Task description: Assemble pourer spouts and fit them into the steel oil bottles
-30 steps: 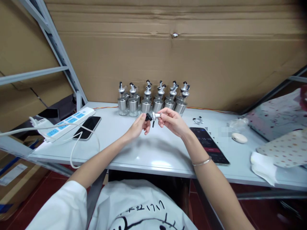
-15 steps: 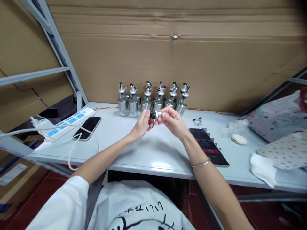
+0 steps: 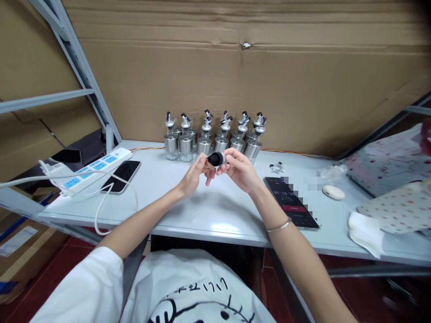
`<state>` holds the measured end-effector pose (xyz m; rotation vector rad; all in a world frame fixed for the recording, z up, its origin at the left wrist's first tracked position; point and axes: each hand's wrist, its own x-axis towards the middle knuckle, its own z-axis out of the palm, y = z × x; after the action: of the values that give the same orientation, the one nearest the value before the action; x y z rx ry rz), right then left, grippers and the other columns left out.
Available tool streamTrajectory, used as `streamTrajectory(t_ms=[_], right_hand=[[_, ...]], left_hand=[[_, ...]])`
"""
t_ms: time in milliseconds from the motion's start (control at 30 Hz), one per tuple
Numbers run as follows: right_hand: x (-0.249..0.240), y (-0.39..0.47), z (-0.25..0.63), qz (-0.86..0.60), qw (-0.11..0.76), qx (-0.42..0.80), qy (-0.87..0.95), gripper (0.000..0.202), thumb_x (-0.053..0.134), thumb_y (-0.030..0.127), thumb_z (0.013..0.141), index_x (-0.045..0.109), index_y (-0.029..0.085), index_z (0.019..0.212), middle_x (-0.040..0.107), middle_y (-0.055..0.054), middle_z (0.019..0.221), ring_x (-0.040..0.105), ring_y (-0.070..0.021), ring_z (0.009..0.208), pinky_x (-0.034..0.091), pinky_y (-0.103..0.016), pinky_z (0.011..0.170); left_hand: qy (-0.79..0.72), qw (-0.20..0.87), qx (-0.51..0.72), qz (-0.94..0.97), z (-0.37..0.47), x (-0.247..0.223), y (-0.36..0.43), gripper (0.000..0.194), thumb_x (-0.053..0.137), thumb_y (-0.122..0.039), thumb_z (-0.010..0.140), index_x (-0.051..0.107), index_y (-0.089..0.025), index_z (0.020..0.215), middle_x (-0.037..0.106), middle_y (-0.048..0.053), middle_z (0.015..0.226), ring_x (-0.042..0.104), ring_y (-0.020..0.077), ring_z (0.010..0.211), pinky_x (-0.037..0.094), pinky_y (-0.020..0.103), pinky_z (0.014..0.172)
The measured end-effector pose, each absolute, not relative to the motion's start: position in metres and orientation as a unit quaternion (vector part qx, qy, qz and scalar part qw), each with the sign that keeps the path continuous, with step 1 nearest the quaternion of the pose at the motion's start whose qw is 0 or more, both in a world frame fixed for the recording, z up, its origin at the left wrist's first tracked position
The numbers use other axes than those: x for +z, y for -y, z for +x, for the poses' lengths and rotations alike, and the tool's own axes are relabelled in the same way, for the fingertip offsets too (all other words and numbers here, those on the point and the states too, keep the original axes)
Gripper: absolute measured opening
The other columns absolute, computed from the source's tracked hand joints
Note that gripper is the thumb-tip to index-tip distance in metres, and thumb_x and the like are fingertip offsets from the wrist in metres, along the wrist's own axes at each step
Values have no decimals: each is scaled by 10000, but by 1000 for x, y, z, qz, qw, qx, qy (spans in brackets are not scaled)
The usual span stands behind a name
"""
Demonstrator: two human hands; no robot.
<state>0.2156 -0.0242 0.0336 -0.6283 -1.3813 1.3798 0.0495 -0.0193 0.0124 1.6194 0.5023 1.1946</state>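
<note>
A pourer stopper [image 3: 216,159] with a black ribbed plug and a silver collar is held above the table, its black end toward the left. My right hand [image 3: 239,169] pinches it at the silver collar. The fingers of my left hand [image 3: 196,175] are at the black end, thumb and forefinger close together; whether they grip it is hard to tell. Behind the hands stand several glass-and-steel bottles [image 3: 186,145], most topped with silver and black pourers.
On the left lie a power strip [image 3: 97,169], cables and a phone [image 3: 123,176]. A small clear ring part [image 3: 277,168], a larger phone with a timer [image 3: 292,204], a round white case [image 3: 333,192] and patterned bags [image 3: 397,163] are on the right.
The stopper has been turned so its black plug shows more toward the camera. My left fingers have shifted from around its black part to its left end. The view has moved slightly.
</note>
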Motion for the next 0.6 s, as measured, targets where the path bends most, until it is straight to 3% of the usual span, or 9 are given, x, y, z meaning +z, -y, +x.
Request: streamTrajectory(t_ms=[133, 267, 433, 600], right_hand=[[33, 23, 215, -268, 511, 593, 562, 358, 740, 492, 681, 540, 242, 840, 585, 54, 601, 586, -129, 548, 496, -288, 580], [29, 21, 212, -279, 513, 583, 565, 327, 750, 467, 671, 567, 239, 818, 575, 41, 700, 547, -110, 590, 484, -282, 605], [24, 19, 211, -298, 511, 552, 588, 288, 734, 452, 675, 599, 235, 809, 559, 19, 744, 524, -125, 645, 476, -297, 619], [18, 14, 210, -325, 556, 460, 611, 220, 666, 401, 737, 601, 228, 857, 547, 19, 766, 474, -112, 633, 429, -265, 586]], left_hand=[[-178, 514, 501, 673, 45, 15, 18, 399, 595, -519, 801, 418, -196, 955, 588, -26, 779, 558, 90, 535, 455, 258, 572], [-161, 525, 498, 672, 41, 15, 13, 375, 600, -382, 765, 492, -184, 1065, 594, -4, 840, 595, 111, 590, 478, 284, 624], [-151, 532, 486, 676, 39, 16, 11, 376, 553, -357, 740, 539, -169, 1065, 612, 30, 855, 608, 148, 628, 498, 318, 626], [-183, 489, 496, 694, 38, 17, 10, 344, 579, -381, 757, 531, -165, 1021, 620, 39, 879, 575, 127, 639, 486, 287, 618]])
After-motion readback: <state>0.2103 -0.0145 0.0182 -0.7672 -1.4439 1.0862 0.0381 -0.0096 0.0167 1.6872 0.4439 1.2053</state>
